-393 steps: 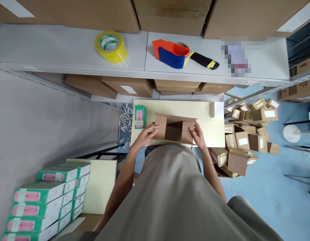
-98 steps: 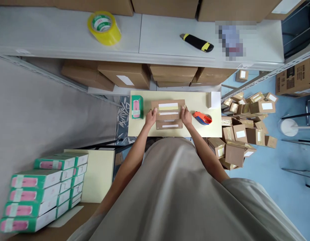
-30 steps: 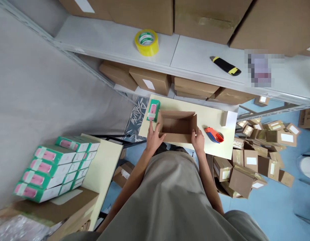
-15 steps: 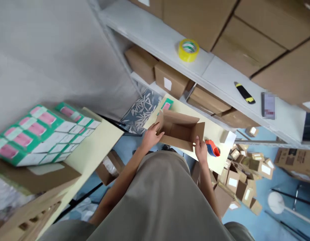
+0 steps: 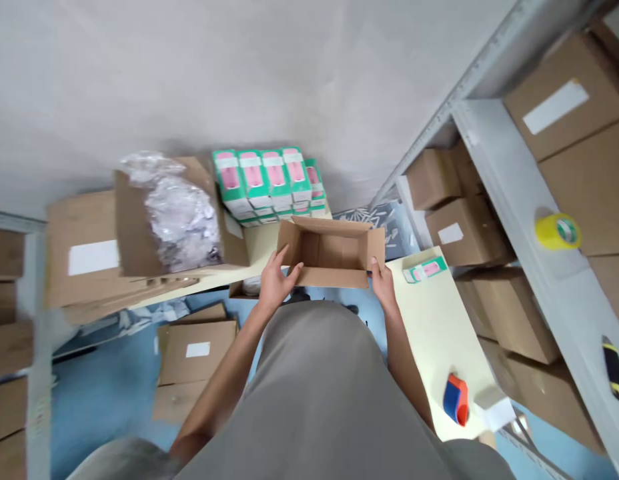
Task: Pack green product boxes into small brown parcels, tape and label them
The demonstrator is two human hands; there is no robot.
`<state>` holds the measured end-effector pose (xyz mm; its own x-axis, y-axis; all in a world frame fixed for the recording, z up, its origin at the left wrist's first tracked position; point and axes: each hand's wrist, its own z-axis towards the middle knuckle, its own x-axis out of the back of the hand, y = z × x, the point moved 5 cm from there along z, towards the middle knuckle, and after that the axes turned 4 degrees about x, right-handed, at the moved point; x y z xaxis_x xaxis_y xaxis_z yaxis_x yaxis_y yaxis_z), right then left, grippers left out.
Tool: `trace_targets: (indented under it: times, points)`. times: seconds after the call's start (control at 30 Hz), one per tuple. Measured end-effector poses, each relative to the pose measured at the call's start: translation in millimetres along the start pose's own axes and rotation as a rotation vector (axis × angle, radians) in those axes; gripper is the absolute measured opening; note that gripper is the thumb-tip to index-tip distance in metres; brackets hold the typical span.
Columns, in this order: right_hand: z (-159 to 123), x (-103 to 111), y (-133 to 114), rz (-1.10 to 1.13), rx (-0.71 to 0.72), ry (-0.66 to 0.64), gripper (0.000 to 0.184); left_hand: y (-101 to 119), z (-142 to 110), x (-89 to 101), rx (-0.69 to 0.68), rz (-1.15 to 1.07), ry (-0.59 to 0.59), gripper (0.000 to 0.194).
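Between my hands is an open cardboard box [image 5: 334, 277], its flaps up and its inside bare. My left hand [image 5: 278, 280] grips the box's left end, thumb along the near side. At the right end my right hand [image 5: 383, 283] is closed on the flap and corner. Just beyond the box, stacked green-and-pink cartons [image 5: 262, 180] stand against the wall. One more green-and-pink carton [image 5: 424, 269] lies on the pale table [image 5: 429, 333] to the right of my right hand.
On the left, a large cardboard box [image 5: 229, 233] holds clear plastic wrap [image 5: 182, 217]. An orange-and-blue object [image 5: 455, 400] lies on the right table. The grey shelf [image 5: 514, 180] bears yellow tape [image 5: 558, 231] and a black-and-yellow cutter [image 5: 614, 370]. Folded cardboard [image 5: 194, 353] is below left.
My view has turned left, from the right table and shelf toward the stacked cartons. The cardboard box has come along in both hands, away from the right table.
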<state>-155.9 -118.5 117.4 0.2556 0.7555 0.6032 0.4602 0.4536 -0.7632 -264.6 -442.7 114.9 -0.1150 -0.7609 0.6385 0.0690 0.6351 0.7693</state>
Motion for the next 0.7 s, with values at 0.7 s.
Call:
trace_targets:
  times: [0.7]
  points:
    - [77, -176, -59, 0.026, -0.039, -0.107, 0.094, -75, 78, 199.5, 0.21, -0.117, 0.113, 0.05]
